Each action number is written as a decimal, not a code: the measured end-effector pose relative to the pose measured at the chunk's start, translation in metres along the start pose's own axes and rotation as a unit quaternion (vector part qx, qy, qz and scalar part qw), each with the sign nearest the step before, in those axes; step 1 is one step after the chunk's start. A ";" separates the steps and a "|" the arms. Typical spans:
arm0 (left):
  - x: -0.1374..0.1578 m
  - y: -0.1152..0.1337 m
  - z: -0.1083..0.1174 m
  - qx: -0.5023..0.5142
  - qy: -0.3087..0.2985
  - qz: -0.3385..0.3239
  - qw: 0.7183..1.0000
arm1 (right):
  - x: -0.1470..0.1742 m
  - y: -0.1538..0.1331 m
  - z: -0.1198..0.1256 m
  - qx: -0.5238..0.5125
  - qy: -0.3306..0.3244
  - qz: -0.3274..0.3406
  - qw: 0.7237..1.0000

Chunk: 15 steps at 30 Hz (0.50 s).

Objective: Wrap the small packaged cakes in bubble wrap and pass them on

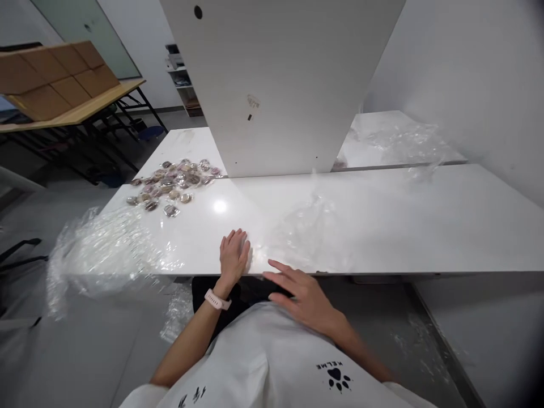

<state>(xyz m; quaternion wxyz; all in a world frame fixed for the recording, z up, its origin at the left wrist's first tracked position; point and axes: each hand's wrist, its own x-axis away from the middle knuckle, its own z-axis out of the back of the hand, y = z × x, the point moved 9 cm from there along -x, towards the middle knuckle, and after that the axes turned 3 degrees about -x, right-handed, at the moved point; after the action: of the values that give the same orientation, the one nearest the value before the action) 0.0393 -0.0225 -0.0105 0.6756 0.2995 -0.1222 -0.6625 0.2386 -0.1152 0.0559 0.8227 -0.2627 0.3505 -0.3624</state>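
My left hand [233, 256], with a pale pink band [217, 300] on its wrist, rests on the front edge of the white table [425, 226]. Its fingers lie stretched out, and nothing shows in it. Just off the table edge, in front of my body, hovers my right hand [304, 292] with its fingers spread and holding nothing. A thin clear plastic bag or sheet [312, 226] lies on the tabletop beyond my hands. Farther left is a loose pile of small round items in clear wrappers [174, 181]; what they are I cannot make out.
A heap of clear plastic bags [114, 249] hangs over the table's left front edge. An upright white panel [280, 85] stands at the back middle. More clear plastic [408, 141] lies behind, at right. Brown cardboard boxes [63, 79] stand on a wooden table [106, 102] at far left.
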 end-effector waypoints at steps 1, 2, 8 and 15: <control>-0.001 -0.005 0.002 0.048 -0.012 0.025 0.998 | -0.001 -0.006 0.018 -0.022 0.045 -0.019 0.999; -0.001 -0.009 0.004 0.106 -0.025 0.052 0.993 | 0.001 0.000 0.042 -0.020 0.115 -0.059 0.991; 0.007 0.012 0.047 0.244 0.037 0.049 0.968 | 0.026 0.134 0.100 0.057 0.288 -0.346 0.891; -0.035 0.057 0.019 -0.055 -0.034 -0.099 0.993 | -0.026 0.172 0.039 -0.158 0.228 -0.349 0.895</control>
<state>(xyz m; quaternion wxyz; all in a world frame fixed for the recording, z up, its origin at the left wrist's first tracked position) 0.0725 0.0032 0.0448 0.6176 0.2501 -0.0785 -0.7415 0.3268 0.0155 -0.0277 0.4884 -0.4052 0.4665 -0.6162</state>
